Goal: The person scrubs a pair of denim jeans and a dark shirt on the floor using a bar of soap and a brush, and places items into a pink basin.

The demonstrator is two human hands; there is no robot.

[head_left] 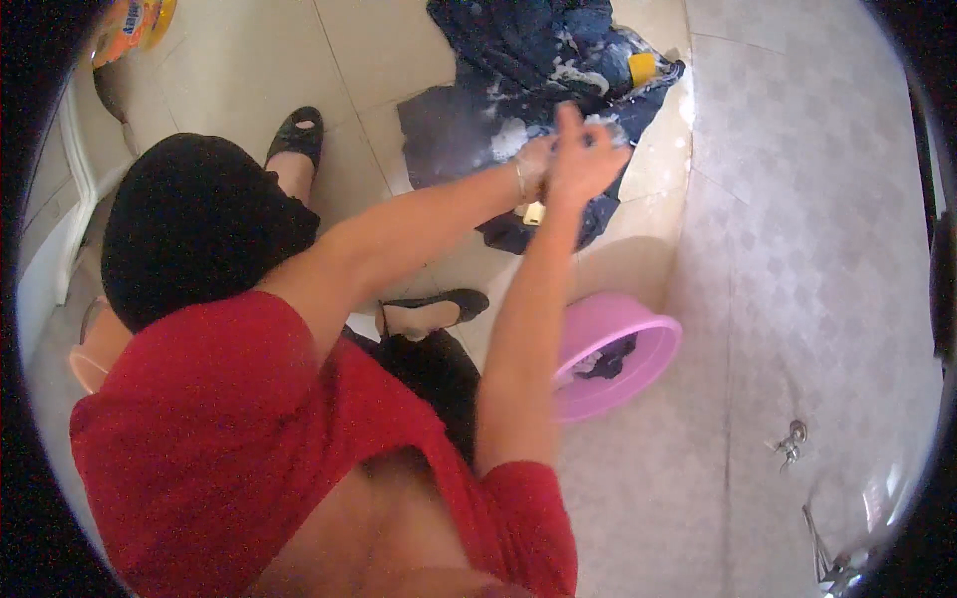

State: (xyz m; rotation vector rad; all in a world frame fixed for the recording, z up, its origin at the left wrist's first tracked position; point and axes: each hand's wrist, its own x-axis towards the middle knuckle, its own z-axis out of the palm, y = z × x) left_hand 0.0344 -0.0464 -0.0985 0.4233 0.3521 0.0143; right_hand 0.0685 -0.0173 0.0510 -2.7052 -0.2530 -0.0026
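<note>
Dark blue wet cloth [439, 130], streaked with white foam, lies spread on the tiled floor ahead of me. Both my arms reach out over it, and the hands meet above its lower part. My right hand [586, 169] is blurred, one finger raised and others bent; whether it holds anything I cannot make out. Tucked close beside it, my left hand [538, 164] has its fingers mostly hidden, with a thin bracelet at the wrist. A small cream-coloured block [534, 213] shows just below the hands. On the cloth's far right part rests a yellow object [642, 68].
A pink basin [623, 384] with dark cloth inside sits tilted-looking at right of my legs. Patterned wall tiles [797, 199] run along the right, with a metal tap [793, 442]. An orange-yellow package [130, 28] is at far left; a peach-coloured tub [92, 349] stands behind my knee.
</note>
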